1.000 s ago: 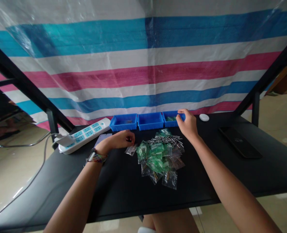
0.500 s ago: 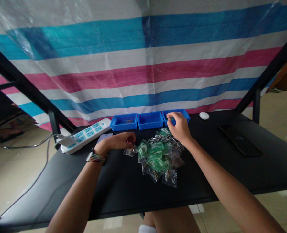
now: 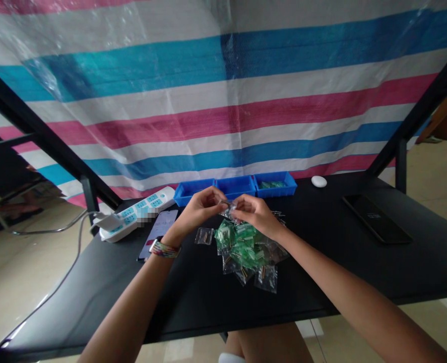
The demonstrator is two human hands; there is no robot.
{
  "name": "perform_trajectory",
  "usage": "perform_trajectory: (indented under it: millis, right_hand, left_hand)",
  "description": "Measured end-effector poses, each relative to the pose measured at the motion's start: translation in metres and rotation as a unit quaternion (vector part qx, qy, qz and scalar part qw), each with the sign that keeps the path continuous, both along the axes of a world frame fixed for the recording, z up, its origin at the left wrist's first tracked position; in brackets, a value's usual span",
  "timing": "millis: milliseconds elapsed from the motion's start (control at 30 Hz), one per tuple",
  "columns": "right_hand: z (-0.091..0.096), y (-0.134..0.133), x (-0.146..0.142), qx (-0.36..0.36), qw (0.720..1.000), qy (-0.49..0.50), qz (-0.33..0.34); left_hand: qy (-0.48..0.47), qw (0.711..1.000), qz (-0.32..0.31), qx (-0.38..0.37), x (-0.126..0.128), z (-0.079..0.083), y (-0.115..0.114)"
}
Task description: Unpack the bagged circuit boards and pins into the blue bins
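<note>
My left hand [image 3: 202, 206] and my right hand [image 3: 257, 214] meet over the pile, both closed with fingertips pinching a small clear plastic bag [image 3: 228, 209]. What lies inside that bag is too small to make out. Below them is a heap of green plastic bags [image 3: 246, 244], mixed with clear bags holding small brass-coloured pins [image 3: 264, 275]. Loose silvery metal pins [image 3: 279, 217] show behind my right hand, which hides part of them. One clear bag with pins [image 3: 204, 236] lies apart, left of the heap, under my left wrist.
Three blue bins stand at the back: the left bin [image 3: 183, 197], the middle bin [image 3: 229, 195], and the right bin [image 3: 287, 190] with green bags inside. A white power strip [image 3: 161, 197] and a phone [image 3: 158, 229] lie left. A white oval object [image 3: 319, 181] and dark phone [image 3: 376, 219] lie right.
My right hand has left the right bin and come to the middle. My left hand has risen rightward from beside the heap, and both now pinch a clear bag.
</note>
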State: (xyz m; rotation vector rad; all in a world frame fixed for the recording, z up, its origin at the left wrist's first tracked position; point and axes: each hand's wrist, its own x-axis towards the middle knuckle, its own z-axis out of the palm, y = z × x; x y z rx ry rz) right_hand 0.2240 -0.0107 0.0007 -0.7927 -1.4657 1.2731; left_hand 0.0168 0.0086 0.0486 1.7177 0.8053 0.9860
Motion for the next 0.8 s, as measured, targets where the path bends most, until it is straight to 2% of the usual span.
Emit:
perform_trajectory:
  millis: [67, 167, 233, 333, 400, 467, 600, 800]
  right_hand:
    - [0.000, -0.002, -0.004, -0.016, 0.999, 0.033, 0.003]
    - [0.002, -0.002, -0.003, 0.005, 0.998, 0.039, -0.039]
    - [0.004, -0.002, 0.001, 0.052, 0.994, 0.021, -0.089]
    - [0.010, -0.004, 0.009, 0.163, 0.974, -0.029, -0.154]
    - [0.014, -0.007, 0.012, 0.226, 0.958, -0.061, -0.167]
    - [0.015, -0.008, 0.014, 0.255, 0.950, -0.076, -0.164]
    - [0.012, -0.008, 0.013, 0.257, 0.952, -0.066, -0.151]
    - [0.008, -0.004, 0.013, 0.208, 0.966, -0.023, -0.154]
  left_hand:
    - [-0.018, 1.000, 0.005, -0.008, 0.007, -0.005, -0.003]
    - [0.003, 0.999, 0.031, -0.008, 0.011, -0.012, -0.004]
    - [0.019, 0.999, 0.029, -0.013, 0.011, -0.015, -0.004]
    - [0.012, 0.999, -0.002, -0.043, 0.011, -0.018, -0.003]
    - [0.025, 0.997, -0.020, -0.065, 0.013, -0.018, -0.004]
    - [0.040, 0.996, -0.031, -0.074, 0.015, -0.017, -0.006]
    - [0.010, 0.997, -0.026, -0.075, 0.020, -0.017, -0.008]
    - [-0.033, 0.994, -0.002, -0.104, 0.020, -0.024, -0.005]
